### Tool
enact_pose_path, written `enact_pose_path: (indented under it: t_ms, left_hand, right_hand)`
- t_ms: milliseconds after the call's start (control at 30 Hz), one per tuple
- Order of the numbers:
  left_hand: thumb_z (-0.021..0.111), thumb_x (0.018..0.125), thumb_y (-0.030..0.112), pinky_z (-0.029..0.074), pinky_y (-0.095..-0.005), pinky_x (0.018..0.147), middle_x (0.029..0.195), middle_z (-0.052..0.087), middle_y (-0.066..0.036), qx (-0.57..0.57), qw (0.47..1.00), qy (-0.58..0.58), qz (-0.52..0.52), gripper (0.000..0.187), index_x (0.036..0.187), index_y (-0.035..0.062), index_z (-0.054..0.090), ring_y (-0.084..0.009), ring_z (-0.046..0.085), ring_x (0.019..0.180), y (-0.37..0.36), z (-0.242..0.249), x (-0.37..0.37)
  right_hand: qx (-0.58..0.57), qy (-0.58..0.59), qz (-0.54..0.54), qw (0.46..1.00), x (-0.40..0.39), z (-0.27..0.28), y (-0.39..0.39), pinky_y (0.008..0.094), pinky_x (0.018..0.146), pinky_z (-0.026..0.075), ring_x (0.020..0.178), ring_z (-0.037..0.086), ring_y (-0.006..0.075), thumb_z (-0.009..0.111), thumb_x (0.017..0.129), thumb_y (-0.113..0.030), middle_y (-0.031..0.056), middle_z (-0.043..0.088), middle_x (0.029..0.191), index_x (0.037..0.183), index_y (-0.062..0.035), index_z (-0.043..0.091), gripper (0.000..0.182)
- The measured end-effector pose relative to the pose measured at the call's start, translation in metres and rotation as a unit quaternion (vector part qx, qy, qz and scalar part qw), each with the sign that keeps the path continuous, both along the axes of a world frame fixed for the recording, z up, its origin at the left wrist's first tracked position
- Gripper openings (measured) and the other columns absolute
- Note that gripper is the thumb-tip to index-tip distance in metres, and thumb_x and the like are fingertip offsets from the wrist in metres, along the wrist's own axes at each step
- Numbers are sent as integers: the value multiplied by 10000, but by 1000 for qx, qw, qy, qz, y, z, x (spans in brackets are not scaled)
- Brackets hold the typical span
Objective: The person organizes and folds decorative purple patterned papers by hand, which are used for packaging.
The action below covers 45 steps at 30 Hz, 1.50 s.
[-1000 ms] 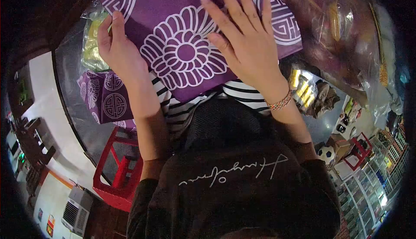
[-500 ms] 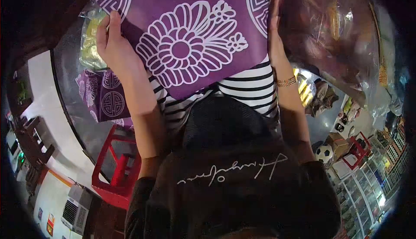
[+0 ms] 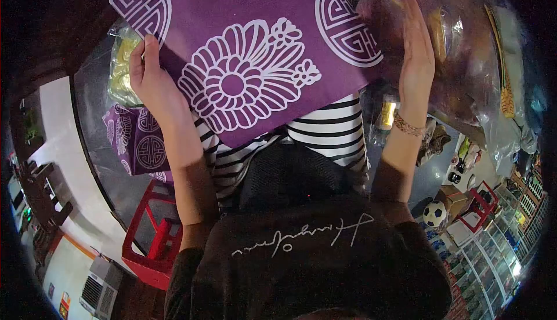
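Observation:
A flat purple sheet (image 3: 249, 36) with white flower and round emblem prints lies tilted above my striped lap (image 3: 325, 128). Its left edge is pinched between the thumb and fingers of my left hand (image 3: 159, 85). My right hand (image 3: 418, 50) is held off the sheet's right side, palm facing inward, fingers stretched out and holding nothing. Behind that hand is a large clear plastic bag (image 3: 464, 65) with brownish contents. Below my left hand stands a folded purple piece (image 3: 145, 146) with the same print.
A yellow item in clear wrap (image 3: 122, 68) is at the left, above a red plastic stool (image 3: 148, 250). On the right are a football (image 3: 434, 213), a cardboard box (image 3: 455, 200) and glass display cases (image 3: 487, 262). An air cooler (image 3: 100, 288) stands lower left.
My right hand has come away from the sheet's right edge, moving outward to the right. The sheet has shifted slightly toward me, showing more of its top emblem. My left hand still grips it.

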<state>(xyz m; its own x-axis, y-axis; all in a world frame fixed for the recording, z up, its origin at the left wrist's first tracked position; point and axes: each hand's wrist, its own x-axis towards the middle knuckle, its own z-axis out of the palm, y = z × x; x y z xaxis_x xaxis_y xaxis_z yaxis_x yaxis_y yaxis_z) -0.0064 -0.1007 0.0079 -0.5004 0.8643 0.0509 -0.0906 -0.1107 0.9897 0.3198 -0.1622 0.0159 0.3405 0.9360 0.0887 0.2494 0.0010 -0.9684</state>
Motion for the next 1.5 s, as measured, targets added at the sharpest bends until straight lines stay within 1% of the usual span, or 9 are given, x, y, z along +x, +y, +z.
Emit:
enact_pose_path:
  t_ms: [167,333,767,833,867,933,1200,1433,1500]
  left_hand:
    - [641,890,144,427,-218,768,968,633,-73,9,1000,12,-15,240,1021,-55,612,-107,570,872,2,-8,-6]
    - [656,861,80,430,-210,768,929,653,-60,-11,997,-74,7,186,1005,-38,643,-104,585,854,3,-19,-14]
    - [672,841,67,452,-225,814,968,663,-72,-3,997,-72,-6,245,1053,-52,647,-124,606,903,16,-39,-35]
    - [677,835,55,460,-226,822,991,661,-82,-6,994,-106,-11,270,1073,-64,634,-128,610,920,18,-39,-35]
    - [653,860,74,467,-231,802,963,655,-58,-12,997,-72,4,195,1024,-31,642,-127,610,867,18,-35,-30]
    - [593,891,89,464,-258,808,977,642,-72,-22,996,-85,-25,186,1041,-19,619,-146,608,891,13,-26,-28]
    - [577,925,140,415,-206,722,828,575,19,-28,992,-94,-76,119,928,29,618,-77,535,770,29,41,42]
    - [542,946,123,386,-211,766,837,538,10,20,980,-49,-193,129,890,14,583,-90,504,830,50,35,86]
    - [626,898,257,386,-343,932,1127,557,-99,-40,949,-212,-231,372,1177,29,532,-198,516,1064,49,13,96]
  right_hand:
    - [33,-368,267,890,-100,54,26,496,1133,101,1408,184,326,428,975,-347,132,242,1513,1450,-95,300,552]
    - [49,-476,217,851,-118,30,29,465,1137,120,1401,210,314,394,977,-360,133,288,1495,1434,-80,336,539]
    - [80,-350,112,926,-23,-101,4,375,1140,173,1400,214,251,391,994,-254,98,224,1527,1454,-51,259,519]
    - [-99,315,59,942,0,-117,-34,371,1141,163,1397,220,256,402,988,-199,125,240,1518,1454,-29,242,522]
    - [-96,316,66,942,9,-111,-36,371,1141,163,1397,220,256,402,988,-199,125,240,1518,1454,-29,242,522]
    - [-119,-231,60,964,14,-87,-37,376,1134,193,1377,266,255,421,976,-142,147,303,1485,1435,-2,278,502]
    - [236,-126,-73,961,-15,43,38,340,1037,375,1180,511,259,452,943,-49,139,461,1374,1307,60,462,380]
    - [63,-268,57,960,-43,58,86,285,953,402,1140,533,155,524,940,-302,74,603,1204,1237,-48,577,394]
    - [-9,-84,129,988,-61,63,100,327,1013,347,1204,474,226,441,982,-330,149,519,1298,1325,18,453,488]
